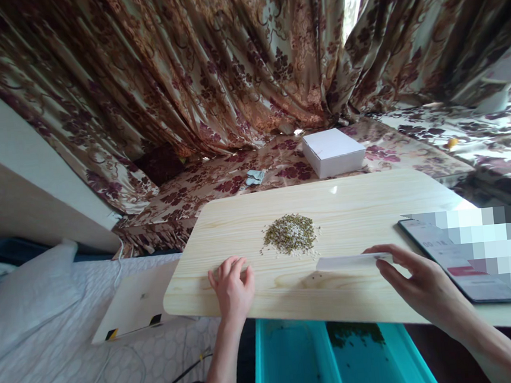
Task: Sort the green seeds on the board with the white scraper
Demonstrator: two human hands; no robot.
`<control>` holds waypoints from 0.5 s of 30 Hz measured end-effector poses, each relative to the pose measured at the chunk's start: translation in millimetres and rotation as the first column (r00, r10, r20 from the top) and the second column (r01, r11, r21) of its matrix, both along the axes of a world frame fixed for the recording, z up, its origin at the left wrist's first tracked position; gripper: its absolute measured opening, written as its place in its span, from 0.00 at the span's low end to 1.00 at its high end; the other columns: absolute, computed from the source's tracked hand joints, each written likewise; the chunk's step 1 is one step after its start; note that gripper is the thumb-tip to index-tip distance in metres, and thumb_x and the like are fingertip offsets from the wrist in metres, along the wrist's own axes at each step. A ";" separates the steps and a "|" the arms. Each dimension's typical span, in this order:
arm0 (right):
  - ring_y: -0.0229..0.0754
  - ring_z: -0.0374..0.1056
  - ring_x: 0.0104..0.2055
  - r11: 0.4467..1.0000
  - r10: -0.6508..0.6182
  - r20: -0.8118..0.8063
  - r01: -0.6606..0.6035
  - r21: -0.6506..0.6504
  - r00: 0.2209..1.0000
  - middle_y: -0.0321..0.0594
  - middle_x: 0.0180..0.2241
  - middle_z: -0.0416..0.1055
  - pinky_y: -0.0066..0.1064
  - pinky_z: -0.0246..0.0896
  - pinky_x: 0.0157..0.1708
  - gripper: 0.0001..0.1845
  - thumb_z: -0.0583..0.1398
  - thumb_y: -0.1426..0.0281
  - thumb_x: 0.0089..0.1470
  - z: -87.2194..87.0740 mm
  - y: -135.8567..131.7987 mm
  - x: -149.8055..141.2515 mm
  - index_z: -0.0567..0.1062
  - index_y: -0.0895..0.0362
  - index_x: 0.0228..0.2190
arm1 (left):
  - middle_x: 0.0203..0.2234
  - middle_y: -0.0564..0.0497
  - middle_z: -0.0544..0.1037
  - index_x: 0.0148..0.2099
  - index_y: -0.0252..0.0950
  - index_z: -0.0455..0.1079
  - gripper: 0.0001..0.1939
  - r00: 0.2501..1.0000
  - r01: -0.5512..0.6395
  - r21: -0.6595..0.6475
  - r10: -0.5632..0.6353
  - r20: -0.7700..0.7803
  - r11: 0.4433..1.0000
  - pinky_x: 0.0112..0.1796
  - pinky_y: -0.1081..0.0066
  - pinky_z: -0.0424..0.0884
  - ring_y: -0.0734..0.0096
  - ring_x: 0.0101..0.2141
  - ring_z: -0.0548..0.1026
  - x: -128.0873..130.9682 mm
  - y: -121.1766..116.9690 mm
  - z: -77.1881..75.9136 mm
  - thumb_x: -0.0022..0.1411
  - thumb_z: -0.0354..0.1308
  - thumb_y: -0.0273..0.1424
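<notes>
My right hand point(412, 276) pinches one end of a thin white card point(346, 261), held low over the table with its other end pointing left. A few dark specks lie near the card's tip. My left hand point(233, 289) rests on the tabletop with fingers slightly bent and apart, holding nothing. Between and beyond my hands is a heap of green beans mixed with white grains point(289, 234). Below the table's near edge sits a turquoise tray point(336, 381) with two compartments. Green bits are gathered in its right compartment, and a few lie in the left one.
The pale wooden table point(240, 216) has rounded corners. A tablet point(463, 268), partly blurred out, lies at its right. Behind stand a white box point(335, 152) and a small pale cloth point(255, 177) on a floral-covered ledge. A bed with a pillow point(32, 294) is at left.
</notes>
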State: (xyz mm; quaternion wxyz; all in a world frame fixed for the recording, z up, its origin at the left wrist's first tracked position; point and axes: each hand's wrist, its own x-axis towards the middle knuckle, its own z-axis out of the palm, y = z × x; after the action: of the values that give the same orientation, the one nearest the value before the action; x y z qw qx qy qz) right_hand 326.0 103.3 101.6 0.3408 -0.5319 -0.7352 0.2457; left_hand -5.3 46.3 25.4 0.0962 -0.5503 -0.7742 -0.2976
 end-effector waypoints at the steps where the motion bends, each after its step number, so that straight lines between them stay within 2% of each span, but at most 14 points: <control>1: 0.41 0.70 0.24 1.000 -0.011 0.001 0.011 -0.005 1.000 0.40 0.30 0.78 0.28 0.63 0.22 0.15 0.54 0.60 0.52 0.6 0.8 -1.4 0.76 0.53 0.34 | 0.45 0.49 0.76 0.43 0.43 0.74 0.09 1.000 -0.001 0.000 0.001 -0.001 1.000 0.59 0.44 0.45 0.58 0.47 0.72 0.0 0.0 0.0 0.61 0.56 0.30; 4: 0.43 0.72 0.26 0.999 -0.026 -0.005 0.026 -0.028 1.000 0.41 0.31 0.79 0.29 0.64 0.23 0.14 0.54 0.60 0.51 4.0 1.9 -5.8 0.75 0.54 0.34 | 0.44 0.49 0.76 0.43 0.43 0.75 0.09 1.000 -0.003 0.001 0.003 -0.005 1.000 0.59 0.44 0.46 0.57 0.47 0.72 -0.1 -0.1 0.3 0.60 0.57 0.31; 8: 0.45 0.72 0.29 0.997 0.023 -0.054 -0.026 -0.068 0.998 0.43 0.31 0.78 0.29 0.64 0.24 0.15 0.54 0.59 0.50 10.4 1.3 -11.2 0.75 0.55 0.32 | 0.45 0.49 0.76 0.43 0.43 0.75 0.09 1.000 -0.006 -0.001 0.006 -0.009 1.000 0.58 0.45 0.47 0.57 0.46 0.72 0.1 -0.4 1.1 0.60 0.57 0.30; 11: 0.41 0.69 0.26 0.994 0.057 -0.107 -0.067 -0.089 0.993 0.41 0.29 0.76 0.28 0.62 0.23 0.14 0.55 0.60 0.50 12.2 3.1 -15.0 0.75 0.55 0.32 | 0.45 0.49 0.76 0.43 0.43 0.75 0.09 1.000 -0.006 -0.003 0.006 -0.009 1.000 0.58 0.44 0.46 0.57 0.46 0.72 0.6 -0.4 1.8 0.60 0.57 0.30; 15: 0.36 0.61 0.20 0.983 0.094 -0.168 -0.119 -0.142 0.981 0.36 0.23 0.71 0.26 0.56 0.18 0.14 0.55 0.60 0.50 8.9 11.8 -20.4 0.74 0.56 0.32 | 0.45 0.48 0.76 0.43 0.43 0.75 0.09 1.000 -0.009 -0.004 0.009 -0.008 1.000 0.59 0.45 0.46 0.57 0.46 0.72 1.2 -0.3 2.2 0.60 0.56 0.30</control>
State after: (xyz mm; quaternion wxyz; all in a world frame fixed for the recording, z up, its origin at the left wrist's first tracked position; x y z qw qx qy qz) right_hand 305.6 115.1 110.5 0.3437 -0.4946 -0.7121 0.3607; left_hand -4.1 45.9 27.7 0.0994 -0.5480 -0.7769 -0.2936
